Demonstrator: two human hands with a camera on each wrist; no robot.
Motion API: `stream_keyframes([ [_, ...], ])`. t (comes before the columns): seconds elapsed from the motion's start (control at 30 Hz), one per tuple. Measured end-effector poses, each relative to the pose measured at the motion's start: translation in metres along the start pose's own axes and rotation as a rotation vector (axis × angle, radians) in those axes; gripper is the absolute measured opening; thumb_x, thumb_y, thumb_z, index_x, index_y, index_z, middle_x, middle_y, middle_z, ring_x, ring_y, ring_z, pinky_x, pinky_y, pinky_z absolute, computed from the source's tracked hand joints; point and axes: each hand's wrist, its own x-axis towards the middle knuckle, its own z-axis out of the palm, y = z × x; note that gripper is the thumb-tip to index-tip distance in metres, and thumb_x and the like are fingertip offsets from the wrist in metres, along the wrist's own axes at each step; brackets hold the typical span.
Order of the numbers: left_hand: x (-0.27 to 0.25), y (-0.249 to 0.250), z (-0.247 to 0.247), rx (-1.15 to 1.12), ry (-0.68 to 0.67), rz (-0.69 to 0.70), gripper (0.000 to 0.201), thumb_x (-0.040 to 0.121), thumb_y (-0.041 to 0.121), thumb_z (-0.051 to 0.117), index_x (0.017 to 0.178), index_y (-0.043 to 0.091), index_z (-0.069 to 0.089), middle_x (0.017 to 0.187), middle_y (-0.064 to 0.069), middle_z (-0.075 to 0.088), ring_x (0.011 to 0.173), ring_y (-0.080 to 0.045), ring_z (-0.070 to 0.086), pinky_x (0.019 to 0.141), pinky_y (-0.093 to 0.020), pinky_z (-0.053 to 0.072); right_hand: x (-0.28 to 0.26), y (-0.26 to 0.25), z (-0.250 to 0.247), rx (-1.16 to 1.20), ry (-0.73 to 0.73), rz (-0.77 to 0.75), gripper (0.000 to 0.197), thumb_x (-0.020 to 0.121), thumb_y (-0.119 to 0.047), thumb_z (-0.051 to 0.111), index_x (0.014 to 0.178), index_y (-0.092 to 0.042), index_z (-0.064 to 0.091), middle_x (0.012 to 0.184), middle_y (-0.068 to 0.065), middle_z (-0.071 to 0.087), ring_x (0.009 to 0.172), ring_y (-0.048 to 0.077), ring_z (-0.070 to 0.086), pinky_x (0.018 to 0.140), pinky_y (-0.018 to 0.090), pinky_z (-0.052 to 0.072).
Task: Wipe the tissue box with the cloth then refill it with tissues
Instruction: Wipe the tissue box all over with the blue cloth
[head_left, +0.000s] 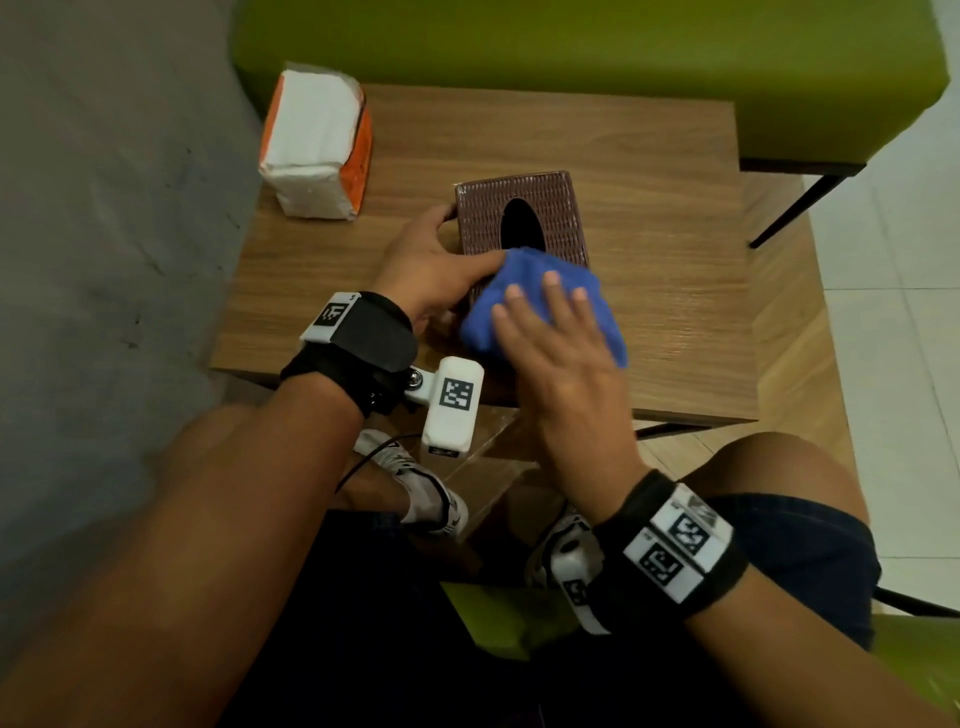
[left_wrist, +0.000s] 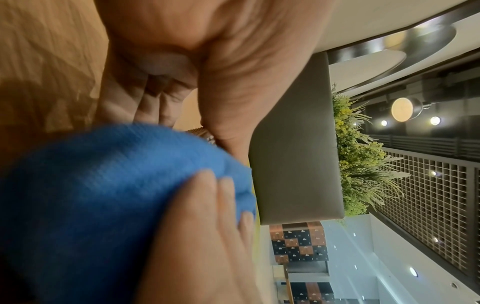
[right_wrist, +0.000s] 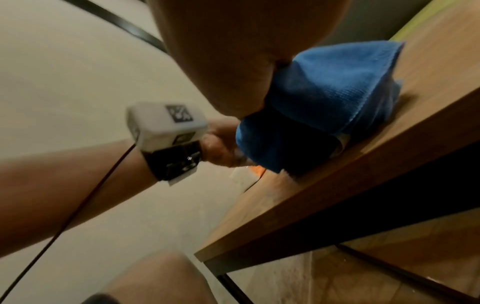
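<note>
A brown woven tissue box (head_left: 563, 208) with a dark oval opening stands on the wooden table (head_left: 665, 322). My left hand (head_left: 431, 260) grips its left side, thumb lying over the top edge. A blue cloth (head_left: 524, 270) covers the box's near end. My right hand (head_left: 545, 317) presses flat on the cloth with straight fingers. In the left wrist view the cloth (left_wrist: 91, 195) fills the lower left, with the right fingers (left_wrist: 207, 216) on it and a sliver of the box (left_wrist: 200, 131) behind. The right wrist view shows the cloth (right_wrist: 324, 98) under my palm.
A white and orange pack of tissues (head_left: 317, 145) lies at the table's far left corner. A green bench (head_left: 571, 52) runs behind the table. A grey wall (head_left: 104, 208) is close on the left. My knees sit under the table's near edge (right_wrist: 311, 205).
</note>
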Motion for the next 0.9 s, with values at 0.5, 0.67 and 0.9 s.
stream_keyframes([
  [0.5, 0.000, 0.000, 0.000, -0.022, -0.029, -0.006, 0.079, 0.065, 0.044, 0.099, 0.135, 0.033, 0.066, 0.118, 0.003, 0.080, 0.086, -0.012, 0.077, 0.060, -0.025, 0.062, 0.001, 0.027, -0.013, 0.078, -0.137, -0.182, 0.051, 0.098, -0.004, 0.059, 0.148, -0.009, 0.059, 0.159, 0.011, 0.052, 0.156, 0.033, 0.038, 0.129, 0.054, 0.028],
  [0.67, 0.000, -0.002, 0.000, 0.000, -0.019, -0.029, 0.084, 0.071, 0.041, 0.098, 0.144, 0.037, 0.057, 0.124, 0.005, 0.077, 0.094, -0.019, 0.079, 0.046, -0.023, 0.054, -0.002, 0.039, -0.030, 0.078, -0.022, 0.042, 0.047, 0.099, -0.008, 0.048, 0.145, -0.007, 0.063, 0.155, 0.011, 0.056, 0.154, 0.037, 0.040, 0.127, 0.053, 0.034],
  [0.9, 0.001, -0.007, 0.002, 0.024, 0.024, -0.070, 0.078, 0.077, 0.042, 0.093, 0.140, 0.029, 0.049, 0.120, -0.006, 0.076, 0.080, -0.016, 0.073, 0.044, -0.027, 0.052, 0.012, 0.035, -0.016, 0.106, -0.058, -0.143, 0.043, 0.099, -0.008, 0.052, 0.140, -0.007, 0.067, 0.150, 0.012, 0.062, 0.151, 0.035, 0.045, 0.129, 0.058, 0.027],
])
